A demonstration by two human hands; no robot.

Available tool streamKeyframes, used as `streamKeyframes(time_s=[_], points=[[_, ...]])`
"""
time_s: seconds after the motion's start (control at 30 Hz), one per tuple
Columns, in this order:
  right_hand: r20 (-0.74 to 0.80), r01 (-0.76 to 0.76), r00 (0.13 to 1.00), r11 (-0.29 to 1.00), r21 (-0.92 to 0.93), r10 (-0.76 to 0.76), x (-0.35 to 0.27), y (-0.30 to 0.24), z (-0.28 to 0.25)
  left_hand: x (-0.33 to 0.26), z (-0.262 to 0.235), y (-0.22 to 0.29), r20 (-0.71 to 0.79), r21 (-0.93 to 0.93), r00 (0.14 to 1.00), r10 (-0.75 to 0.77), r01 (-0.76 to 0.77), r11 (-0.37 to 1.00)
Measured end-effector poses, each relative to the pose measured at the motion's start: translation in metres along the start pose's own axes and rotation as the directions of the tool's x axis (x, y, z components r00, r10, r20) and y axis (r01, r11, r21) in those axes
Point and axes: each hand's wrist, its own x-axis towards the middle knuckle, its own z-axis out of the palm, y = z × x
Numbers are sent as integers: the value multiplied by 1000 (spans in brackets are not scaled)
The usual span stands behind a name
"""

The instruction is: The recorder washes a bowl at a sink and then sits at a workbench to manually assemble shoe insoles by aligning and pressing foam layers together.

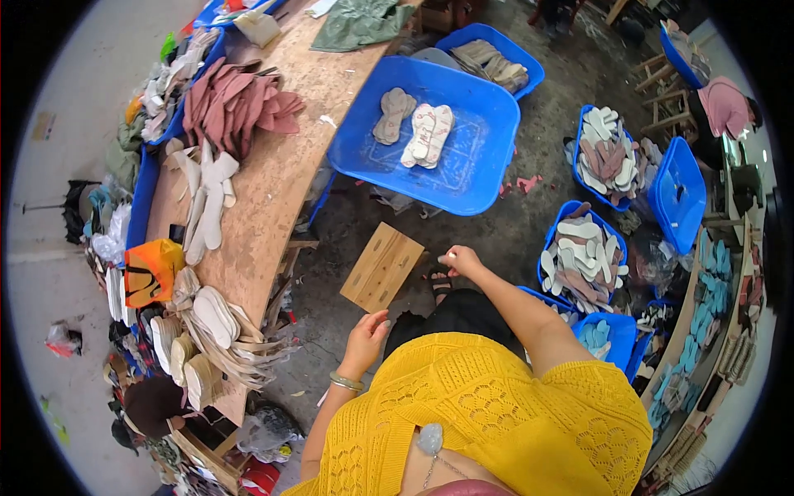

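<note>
Right grip (465, 261) narrow, fingers curled in, small pale item (448, 255) at the fingertips; held piece or finger cover, can't tell. Left grip (364, 339) loosely wide, fingers bent, nothing seen in it. Both in the air, well apart from each other. Wooden stool (382, 267) sits low on the floor, ahead of the left grip and left of the right one. Large blue tub (488, 157) ahead of both grips, with two sole-shaped stacks inside, a printed white one (428, 135) and a greyish one (394, 116). Tabletop (269, 182) off to the left grip's left.

Step, my guess: between handlings, neither grip on a stack. Next move probably calls for freeing the right fingers and a forward reach.

Hard to make out: left palm hidden, right fingertips tiny, far-edge heaps bent and blurred, feet mostly covered by clothing.
</note>
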Motion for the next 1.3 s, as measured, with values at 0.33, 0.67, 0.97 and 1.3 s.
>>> streamKeyframes(time_s=[0.33,0.67,0.97,1.3], points=[[-199,37,978,996,-85,-53,74,89,-31,27,21,6,110,10,988,-112,111,994],[-178,-256,955,963,-83,238,85,87,-49,51,23,-27,175,75,923,-343,335,939],[-49,-281,920,741,610,389,79,79,-100,60,25,-42,183,111,901,-393,378,919],[-97,39,991,474,880,97,153,57,-134,31,18,-77,114,224,895,-431,399,889]])
